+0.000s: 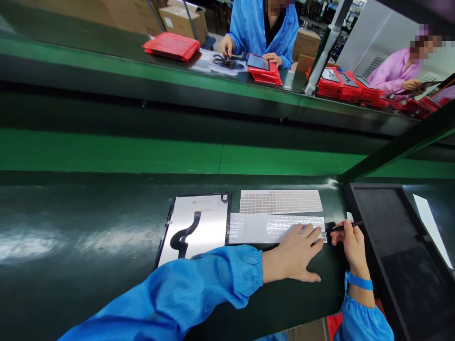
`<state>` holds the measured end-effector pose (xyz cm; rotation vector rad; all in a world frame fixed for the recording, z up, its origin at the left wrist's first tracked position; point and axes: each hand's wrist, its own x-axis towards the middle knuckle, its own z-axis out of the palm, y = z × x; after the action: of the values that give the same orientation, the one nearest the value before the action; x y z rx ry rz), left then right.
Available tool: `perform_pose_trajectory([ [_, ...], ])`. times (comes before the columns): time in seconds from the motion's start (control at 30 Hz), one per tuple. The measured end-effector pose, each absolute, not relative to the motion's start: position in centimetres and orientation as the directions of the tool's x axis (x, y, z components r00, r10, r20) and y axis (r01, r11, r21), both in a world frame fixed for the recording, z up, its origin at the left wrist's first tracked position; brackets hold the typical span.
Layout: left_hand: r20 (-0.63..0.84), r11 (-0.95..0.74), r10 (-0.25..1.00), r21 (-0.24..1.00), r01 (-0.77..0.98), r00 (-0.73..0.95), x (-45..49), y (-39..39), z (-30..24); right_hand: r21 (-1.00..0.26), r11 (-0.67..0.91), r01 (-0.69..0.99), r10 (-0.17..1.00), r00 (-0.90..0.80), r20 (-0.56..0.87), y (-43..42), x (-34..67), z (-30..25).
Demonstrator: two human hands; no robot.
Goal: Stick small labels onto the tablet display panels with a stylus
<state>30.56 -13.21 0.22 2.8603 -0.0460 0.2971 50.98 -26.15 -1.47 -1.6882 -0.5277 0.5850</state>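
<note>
Two sheets [280,202] between panel [209,229] and tray [384,213], left hand [298,253] wide atop one, right hand [352,245] around tool [358,223].

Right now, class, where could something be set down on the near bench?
Widest: bench left of the panel, beyond the left sleeve. Smaller: between both sleeves, below the left hand. Crowded: between panel and black tray, where two sheets lie and the right hand holds a dark tool.

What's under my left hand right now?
Your left hand lies palm-down, fingers over the right part of the lower white sheet, palm over the dark green bench. Any marks directly beneath the fingers are covered, so I can't see them.
</note>
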Motion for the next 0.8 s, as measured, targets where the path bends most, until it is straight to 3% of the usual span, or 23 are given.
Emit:
perform_pose_trajectory([
  [0.23, 0.185, -0.946, 0.0, 0.318, -0.06, 0.983, 29.3, -13.4, 1.5, -0.996, -0.044, -0.083, 0.59, 0.802, -0.093, -25.0, 48.1, 0.4],
  [0.4, 0.21, -0.963, -0.006, 0.261, -0.062, 0.978, 22.2, -14.0, 3.9, -0.992, -0.001, -0.124, 0.644, 0.759, -0.095, -21.4, 42.8, 1.7],
  [0.5, 0.162, -0.965, 0.02, 0.261, -0.023, 0.987, 17.4, -13.9, 4.2, -0.987, -0.053, -0.151, 0.718, 0.681, -0.143, -18.6, 39.0, 1.7],
  [0.8, -0.178, -0.867, 0.352, 0.309, 0.391, 0.919, 10.1, -10.2, 3.3, -0.944, -0.29, -0.154, 0.844, 0.424, -0.329, -11.5, 29.2, 0.2],
])
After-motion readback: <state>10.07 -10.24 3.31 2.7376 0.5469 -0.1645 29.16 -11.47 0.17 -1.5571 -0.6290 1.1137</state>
